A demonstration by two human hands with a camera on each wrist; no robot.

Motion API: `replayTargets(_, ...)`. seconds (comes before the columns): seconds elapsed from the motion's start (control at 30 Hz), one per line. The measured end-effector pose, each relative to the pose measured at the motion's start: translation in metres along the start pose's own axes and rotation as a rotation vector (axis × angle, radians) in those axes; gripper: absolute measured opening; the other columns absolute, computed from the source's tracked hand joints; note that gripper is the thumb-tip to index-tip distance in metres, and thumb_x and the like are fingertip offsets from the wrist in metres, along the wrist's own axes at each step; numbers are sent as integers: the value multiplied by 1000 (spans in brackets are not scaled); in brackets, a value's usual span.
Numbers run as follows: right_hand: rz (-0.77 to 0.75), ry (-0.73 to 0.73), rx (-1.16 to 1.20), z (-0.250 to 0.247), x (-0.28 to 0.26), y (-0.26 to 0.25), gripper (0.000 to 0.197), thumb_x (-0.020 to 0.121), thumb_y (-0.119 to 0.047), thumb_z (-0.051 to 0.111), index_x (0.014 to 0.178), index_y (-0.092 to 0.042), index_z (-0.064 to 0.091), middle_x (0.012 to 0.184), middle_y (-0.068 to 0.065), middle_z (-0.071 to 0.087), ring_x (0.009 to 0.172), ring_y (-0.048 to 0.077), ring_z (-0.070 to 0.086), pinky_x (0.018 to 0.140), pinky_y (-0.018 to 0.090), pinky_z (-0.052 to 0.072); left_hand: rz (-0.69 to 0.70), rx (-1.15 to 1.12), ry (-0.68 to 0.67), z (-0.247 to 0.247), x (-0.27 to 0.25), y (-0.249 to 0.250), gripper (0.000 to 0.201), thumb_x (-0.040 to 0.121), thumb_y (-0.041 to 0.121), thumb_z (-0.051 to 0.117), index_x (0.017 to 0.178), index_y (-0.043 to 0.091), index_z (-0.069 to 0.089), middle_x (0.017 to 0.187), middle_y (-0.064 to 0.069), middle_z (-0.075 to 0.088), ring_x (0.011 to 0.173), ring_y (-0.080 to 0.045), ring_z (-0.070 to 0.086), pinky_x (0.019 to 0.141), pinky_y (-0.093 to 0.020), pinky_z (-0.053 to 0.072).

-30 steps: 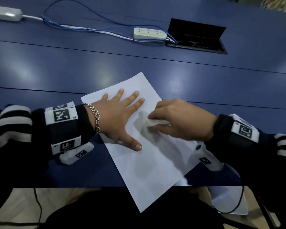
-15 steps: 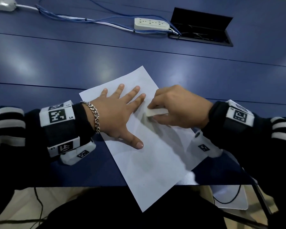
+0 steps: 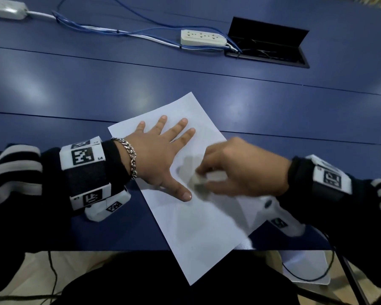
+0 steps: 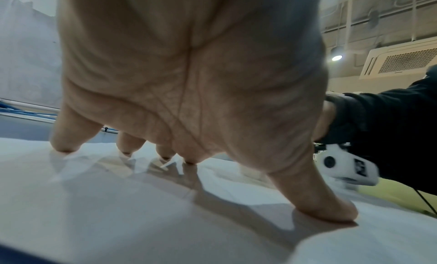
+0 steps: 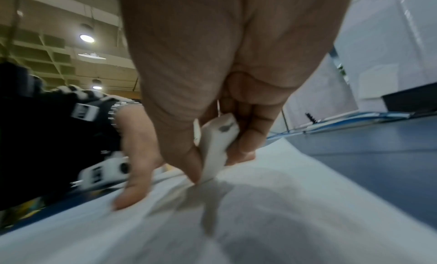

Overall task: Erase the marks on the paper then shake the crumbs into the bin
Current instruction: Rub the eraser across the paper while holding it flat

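A white sheet of paper (image 3: 198,234) lies slanted on the blue table (image 3: 185,89), its near corner hanging over the front edge. My left hand (image 3: 161,155) lies flat on the sheet's upper part with the fingers spread and the thumb out, pressing on the paper (image 4: 118,202). My right hand (image 3: 235,170) pinches a white eraser (image 3: 198,180) between thumb and fingers, blurred by motion. In the right wrist view the eraser (image 5: 216,146) stands on end with its tip on the paper (image 5: 283,212). Any marks on the sheet are too faint to make out.
Two white power strips (image 3: 204,37) (image 3: 6,8) and blue cables (image 3: 110,29) lie at the far side of the table. A black cable box (image 3: 266,44) stands open at the far right. A white bin (image 3: 306,269) shows below the table's front edge, right.
My right hand with the eraser went away from me along the sheet, then came back toward me, close to the left thumb. The left hand stays flat on the paper.
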State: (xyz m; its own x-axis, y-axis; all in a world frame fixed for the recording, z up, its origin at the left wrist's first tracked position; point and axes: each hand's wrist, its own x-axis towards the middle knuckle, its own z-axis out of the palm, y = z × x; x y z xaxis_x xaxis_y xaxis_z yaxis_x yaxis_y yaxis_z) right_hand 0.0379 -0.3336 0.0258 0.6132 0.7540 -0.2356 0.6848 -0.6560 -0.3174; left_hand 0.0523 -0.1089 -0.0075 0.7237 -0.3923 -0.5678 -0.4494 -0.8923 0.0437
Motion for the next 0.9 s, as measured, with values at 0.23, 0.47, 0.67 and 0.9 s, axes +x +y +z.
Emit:
replayTargets(0.23,186,152,-5,-23,-41,31,31,88,-46,72,117,-36,70,107,-22,68,95,0,61,82,8,41,14,-10,59,0,-2,1,153,49,110,45,161,33,-26,171,5,-29,159,-37,-18,129,-56,-4)
replayTargets(0.47,185,-10,5,-5,-63,25,30,88,-52,70,116,-39,69,106,-23,64,98,-4,59,88,19,49,-7,-92,249,-26,11,-6,115,60,98,62,138,17,40,140,-4,38,133,-29,39,112,-46,37)
replayTargets(0.67,130,-91,-24,-33,-34,27,37,88,-52,69,122,-40,67,114,-24,68,102,-3,61,90,19,49,18,-81,72,-21,19,-13,150,60,96,66,165,28,-16,172,9,-24,161,-32,-13,129,-56,8)
replayTargets(0.9,140,68,-47,-30,26,43,34,86,-50,69,115,-31,72,106,-12,68,96,9,62,89,27,49,8,-56,22,-31,21,-6,148,62,91,71,165,33,-18,172,13,-24,160,-36,-16,126,-64,7)
